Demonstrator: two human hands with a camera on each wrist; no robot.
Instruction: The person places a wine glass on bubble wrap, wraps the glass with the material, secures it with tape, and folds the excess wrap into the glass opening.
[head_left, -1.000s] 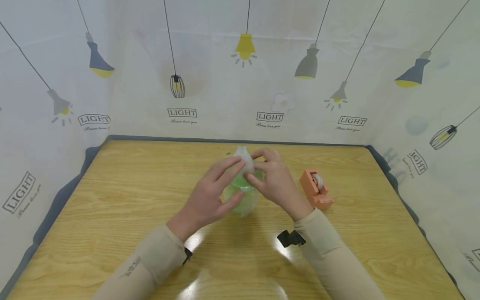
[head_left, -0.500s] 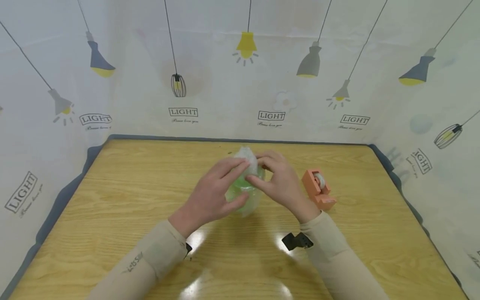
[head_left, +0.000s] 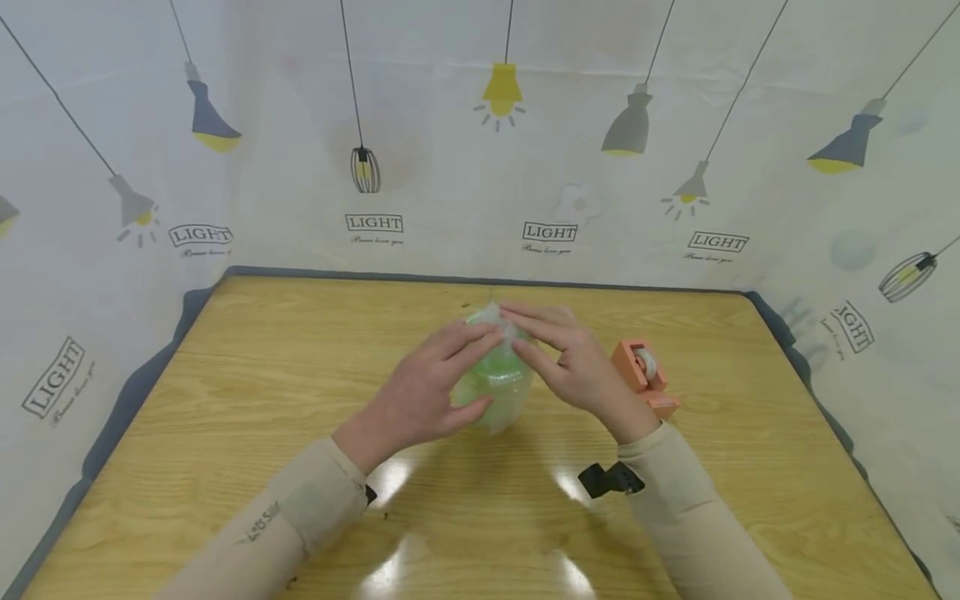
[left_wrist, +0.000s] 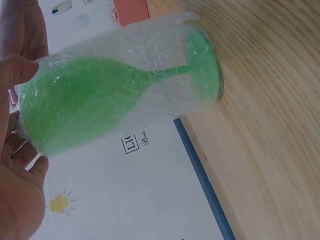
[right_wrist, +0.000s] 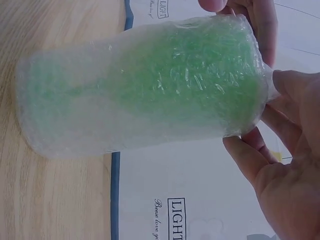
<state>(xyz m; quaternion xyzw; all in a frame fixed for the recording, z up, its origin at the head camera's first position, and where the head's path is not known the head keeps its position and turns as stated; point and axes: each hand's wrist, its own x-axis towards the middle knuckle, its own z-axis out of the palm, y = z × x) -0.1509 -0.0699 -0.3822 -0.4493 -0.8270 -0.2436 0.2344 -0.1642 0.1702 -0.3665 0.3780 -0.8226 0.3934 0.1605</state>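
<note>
A green wine glass [left_wrist: 85, 95] stands upright on the table, wrapped in clear bubble wrap [right_wrist: 165, 90]. My left hand [head_left: 412, 387] rests its fairly straight fingers on the top of the wrap from the left, its thumb apart from the index finger on the near side. From the right, my right hand [head_left: 585, 371] meets it at the top. In the right wrist view, the right thumb [right_wrist: 295, 85] and fingers pinch a gathered end of the bubble wrap above the glass's rim. Fingers hide part of the wrap's top in the head view.
An orange tape dispenser [head_left: 645, 379] with a roll of tape [head_left: 646, 362] stands right of the wrapped glass, close behind my right wrist. The wooden table [head_left: 300, 358] ends at a dark-edged cloth wall [head_left: 450, 225] printed with lamps.
My right hand's fingers have straightened and moved over the top of the wrap. The wrap's upright end has been folded lower. The left hand stays on its side, and the view has shifted slightly.
</note>
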